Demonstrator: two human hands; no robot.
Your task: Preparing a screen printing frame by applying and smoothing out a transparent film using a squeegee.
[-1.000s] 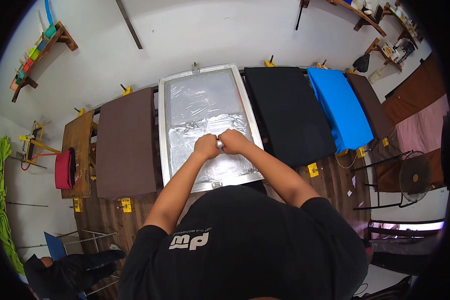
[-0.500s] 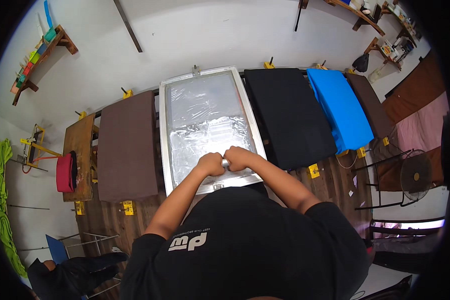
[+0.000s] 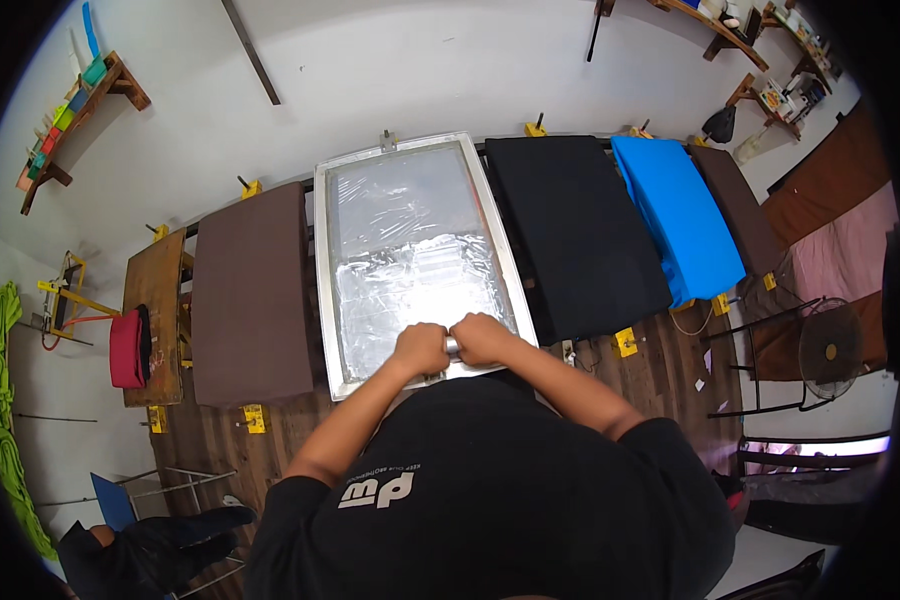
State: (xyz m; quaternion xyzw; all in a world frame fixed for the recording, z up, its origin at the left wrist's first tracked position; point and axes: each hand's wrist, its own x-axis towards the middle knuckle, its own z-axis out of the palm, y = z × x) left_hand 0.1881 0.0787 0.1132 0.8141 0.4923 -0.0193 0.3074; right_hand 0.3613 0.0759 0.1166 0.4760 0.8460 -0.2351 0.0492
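A large metal-framed screen (image 3: pixel 322 250) lies on the middle platform, its translucent surface (image 3: pixel 400 205) partly covered in wrinkled, shiny film. Both my hands are closed round a silver metal bar (image 3: pixel 452 345) at the near end of the screen: my left hand (image 3: pixel 420 350) on its left, my right hand (image 3: pixel 478 340) on its right, with the bar showing between my fists.
Cloth-covered platforms, brown (image 3: pixel 250 290), black (image 3: pixel 575 240) and blue (image 3: pixel 682 220), flank the screen. A red cushion (image 3: pixel 128 348) sits on a wooden board (image 3: pixel 150 260). A fan (image 3: pixel 828 350) stands at right, a person (image 3: pixel 150 550) at lower left, wall shelves (image 3: pixel 80 120) above.
My two fists and the bar have moved steadily toward me, from around the lower middle of the screen down to its near end. The grip looks the same.
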